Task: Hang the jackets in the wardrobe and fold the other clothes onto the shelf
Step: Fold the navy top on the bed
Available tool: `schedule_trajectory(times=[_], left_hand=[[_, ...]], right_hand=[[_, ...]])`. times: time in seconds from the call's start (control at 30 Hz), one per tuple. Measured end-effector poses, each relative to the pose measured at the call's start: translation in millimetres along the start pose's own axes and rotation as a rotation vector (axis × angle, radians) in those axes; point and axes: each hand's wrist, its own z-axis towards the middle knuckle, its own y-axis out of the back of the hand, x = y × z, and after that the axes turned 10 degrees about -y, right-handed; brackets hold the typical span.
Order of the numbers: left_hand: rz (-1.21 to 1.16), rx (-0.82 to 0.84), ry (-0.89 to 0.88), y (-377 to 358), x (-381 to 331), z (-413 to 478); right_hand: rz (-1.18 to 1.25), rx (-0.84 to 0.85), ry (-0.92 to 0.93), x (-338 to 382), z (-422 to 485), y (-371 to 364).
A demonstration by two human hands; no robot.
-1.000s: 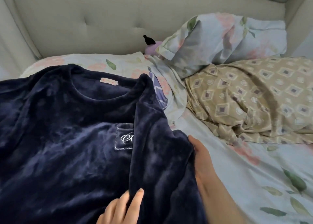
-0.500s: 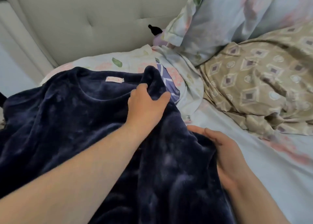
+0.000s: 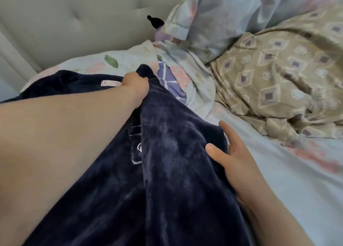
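Observation:
A navy fleece top [image 3: 176, 153] lies front-up on the bed, its right side folded over the chest so that it half covers the embroidered pocket patch [image 3: 136, 147]. My left hand [image 3: 136, 87] reaches across to the top's far shoulder beside the pink neck label [image 3: 111, 83]; its fingers are curled round the folded edge there. My right hand [image 3: 239, 162] rests against the right edge of the fold, fingers straight, thumb lying on the fleece. My left forearm hides much of the top's left half.
A floral pillow [image 3: 232, 13] leans on the padded headboard [image 3: 74, 22], with a small black object [image 3: 155, 22] beside it. A crumpled beige patterned quilt [image 3: 287, 69] lies to the right. Pale floral sheet [image 3: 297, 180] shows right of the top.
My left hand moved up from the lower fold to the top's shoulder and closed on the fabric. My right hand stayed at the right edge. The camera moved closer.

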Motion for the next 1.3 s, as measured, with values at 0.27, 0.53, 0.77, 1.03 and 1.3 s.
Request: schedule_trajectory(times=[0.27,0.53,0.77,1.03,1.3], left_hand=[[-0.534,-0.128,0.045,32.3,9.1,-116.6],[-0.17,0.239,0.162,40.8,32.4,-249.9],[-0.011,0.107,0.027,31.2,41.6,-249.7],[0.357,0.078,-0.783,35.5,43.8,-307.9],[0.698,0.285,-0.877,21.0,75.5,-348.9]], right_hand=[[-0.13,-0.089,0.028,1.7,-3.2,-5.1],[-0.653,0.341,-0.003,26.4,-17.1,17.9],[-0.893,0.085,0.127,24.0,-14.1,20.1],[-1.108,-0.247,0.319,10.4,-13.1,2.8],[-1.405,-0.215,0.271,-7.7,-6.0,-5.2]])
